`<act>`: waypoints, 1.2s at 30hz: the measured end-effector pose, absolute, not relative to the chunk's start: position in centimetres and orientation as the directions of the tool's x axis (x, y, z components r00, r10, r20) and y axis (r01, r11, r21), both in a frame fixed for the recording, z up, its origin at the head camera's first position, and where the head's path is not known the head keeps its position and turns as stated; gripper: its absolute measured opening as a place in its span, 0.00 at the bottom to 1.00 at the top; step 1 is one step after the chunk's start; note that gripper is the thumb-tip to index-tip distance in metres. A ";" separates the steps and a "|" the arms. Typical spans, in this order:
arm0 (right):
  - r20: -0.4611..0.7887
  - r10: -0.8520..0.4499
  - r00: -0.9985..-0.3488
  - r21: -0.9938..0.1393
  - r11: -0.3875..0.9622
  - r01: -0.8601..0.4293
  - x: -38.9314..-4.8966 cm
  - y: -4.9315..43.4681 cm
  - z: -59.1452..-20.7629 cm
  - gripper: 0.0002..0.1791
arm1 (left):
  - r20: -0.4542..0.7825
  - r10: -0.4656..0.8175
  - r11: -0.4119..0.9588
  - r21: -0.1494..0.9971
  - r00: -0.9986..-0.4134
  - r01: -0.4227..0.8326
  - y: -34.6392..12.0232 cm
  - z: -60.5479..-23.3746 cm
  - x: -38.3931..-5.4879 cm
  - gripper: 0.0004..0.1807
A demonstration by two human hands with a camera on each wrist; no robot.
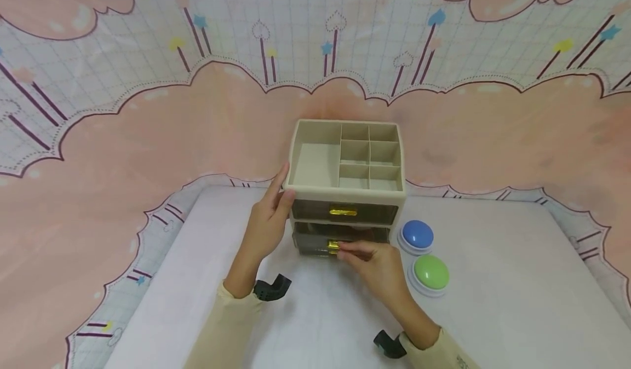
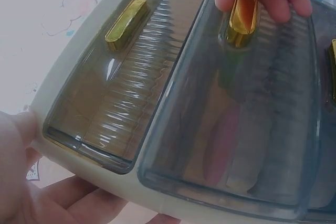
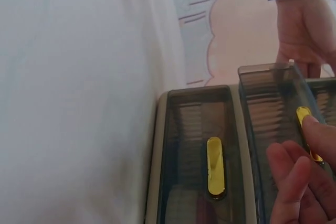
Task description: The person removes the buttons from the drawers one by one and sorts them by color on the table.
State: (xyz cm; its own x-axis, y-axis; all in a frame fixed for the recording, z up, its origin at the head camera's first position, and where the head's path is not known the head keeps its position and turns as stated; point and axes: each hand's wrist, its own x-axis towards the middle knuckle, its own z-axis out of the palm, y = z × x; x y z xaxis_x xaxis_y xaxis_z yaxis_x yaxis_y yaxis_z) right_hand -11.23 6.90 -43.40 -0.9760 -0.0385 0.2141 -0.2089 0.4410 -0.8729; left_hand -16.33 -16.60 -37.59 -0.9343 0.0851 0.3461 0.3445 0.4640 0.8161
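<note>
A cream desktop organizer (image 1: 315, 163) has smoky clear drawers with gold handles. My left hand (image 1: 266, 221) rests against its left side, index finger straight along the wall and thumb by the front corner. With thumb and fingertips, my right hand (image 1: 377, 262) pinches the gold handle (image 2: 242, 19) of the middle drawer (image 3: 270, 108). That drawer stands out a little past the upper drawer (image 1: 315, 210), which is closed. A lower drawer (image 3: 191, 129) sits beneath it, hidden in the head view. Faint pink and pale shapes show on the middle drawer's front in the left wrist view.
A blue round button (image 1: 418, 234) and a green round button (image 1: 431, 271), both on white bases, stand right of the organizer. All are on a white table (image 1: 503, 281). A patterned pink cloth (image 1: 207, 128) hangs behind. The organizer's top has several compartments.
</note>
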 end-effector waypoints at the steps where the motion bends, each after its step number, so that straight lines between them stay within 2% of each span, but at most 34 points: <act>1: 0.208 -0.049 -0.977 -0.875 0.438 -0.208 -11.1 7.0 -43.3 0.10 | 0.348 0.086 0.462 0.816 -0.933 0.347 -16.6 -37.6 -16.4 0.30; 8: 0.165 -0.091 -0.982 -0.884 0.428 -0.188 -10.0 7.3 -43.4 0.12 | 0.325 0.100 0.452 0.827 -0.941 0.334 -16.8 -37.6 -16.5 0.31; 18: 0.086 -0.141 -0.986 -0.911 0.389 -0.135 -8.0 8.1 -43.4 0.11 | 0.289 0.202 0.433 0.831 -0.936 0.350 -17.4 -37.4 -16.4 0.32; 29: 0.088 -0.155 -0.984 -0.930 0.340 -0.136 -6.5 8.6 -43.7 0.12 | 0.280 0.237 0.383 0.853 -0.930 0.354 -17.2 -37.5 -16.3 0.33; 36: 0.146 -0.204 -0.968 -0.938 0.283 -0.201 -6.1 8.5 -43.7 0.13 | 0.282 0.215 0.403 0.847 -0.935 0.348 -17.6 -37.4 -16.4 0.33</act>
